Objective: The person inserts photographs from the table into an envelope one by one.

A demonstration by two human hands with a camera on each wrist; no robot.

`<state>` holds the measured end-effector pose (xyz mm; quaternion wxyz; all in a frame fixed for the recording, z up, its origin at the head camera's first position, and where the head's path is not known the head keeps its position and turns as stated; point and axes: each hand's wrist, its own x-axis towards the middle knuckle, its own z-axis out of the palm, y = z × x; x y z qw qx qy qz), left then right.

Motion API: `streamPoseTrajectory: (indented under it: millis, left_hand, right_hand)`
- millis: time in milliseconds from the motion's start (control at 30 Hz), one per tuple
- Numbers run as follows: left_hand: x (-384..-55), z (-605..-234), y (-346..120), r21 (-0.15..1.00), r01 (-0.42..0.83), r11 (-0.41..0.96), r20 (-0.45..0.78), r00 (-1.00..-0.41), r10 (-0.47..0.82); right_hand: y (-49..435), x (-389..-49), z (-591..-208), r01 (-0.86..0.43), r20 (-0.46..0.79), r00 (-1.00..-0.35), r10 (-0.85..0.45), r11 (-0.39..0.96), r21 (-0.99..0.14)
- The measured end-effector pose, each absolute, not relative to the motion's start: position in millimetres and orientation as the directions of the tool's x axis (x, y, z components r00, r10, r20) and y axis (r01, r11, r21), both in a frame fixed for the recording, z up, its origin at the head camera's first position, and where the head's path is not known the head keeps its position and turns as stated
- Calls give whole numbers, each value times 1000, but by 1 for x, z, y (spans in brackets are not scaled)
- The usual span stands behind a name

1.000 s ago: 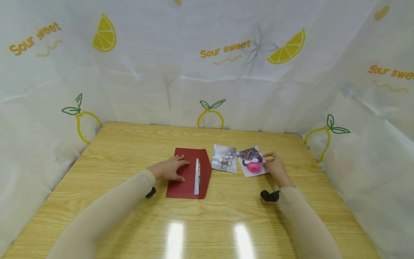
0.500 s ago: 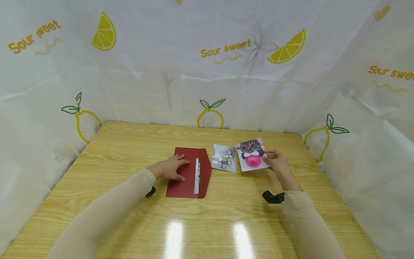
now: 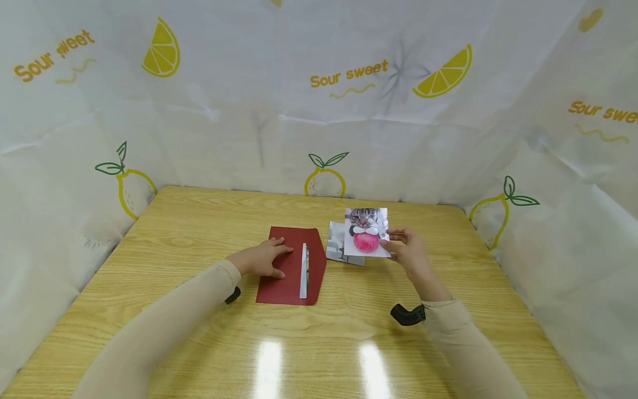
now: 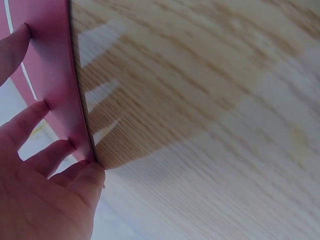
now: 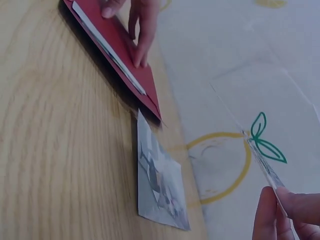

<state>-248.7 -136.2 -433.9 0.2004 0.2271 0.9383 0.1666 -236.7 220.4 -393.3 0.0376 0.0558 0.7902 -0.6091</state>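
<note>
A red envelope point(image 3: 279, 291) lies on the table with its flap toward the right, and a white-edged card point(image 3: 303, 271) sticks out of its opening. My left hand point(image 3: 260, 259) rests on the envelope with spread fingers, fingertips on the red paper in the left wrist view. My right hand point(image 3: 410, 252) pinches the right edge of a picture card point(image 3: 366, 233) showing a cat and a pink ball. This card is raised above the table and overlaps a grey picture card point(image 3: 336, 246) lying right of the envelope. In the right wrist view the held card point(image 5: 267, 167) appears nearly edge-on.
The wooden table point(image 3: 319, 343) ends at the back against a white lemon-print cloth point(image 3: 224, 111). Black wrist devices show by the left wrist point(image 3: 232, 295) and the right wrist point(image 3: 407, 315).
My right hand has lifted the cat picture card off the table and moved it left, over the grey card. My left hand has stayed on the envelope.
</note>
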Motion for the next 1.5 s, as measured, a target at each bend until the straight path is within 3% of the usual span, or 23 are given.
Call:
streamPoseTrajectory:
  millis: [733, 1500]
  left_hand:
    - [-250, -435, -136, 383, 391, 837, -277, -816, 508]
    - [-250, -436, -136, 386, 372, 844, -291, -819, 494]
  right_hand:
    - [168, -219, -431, 86, -109, -993, -51, 329, -940]
    - [148, -217, -438, 67, -84, -996, -28, 391, -918]
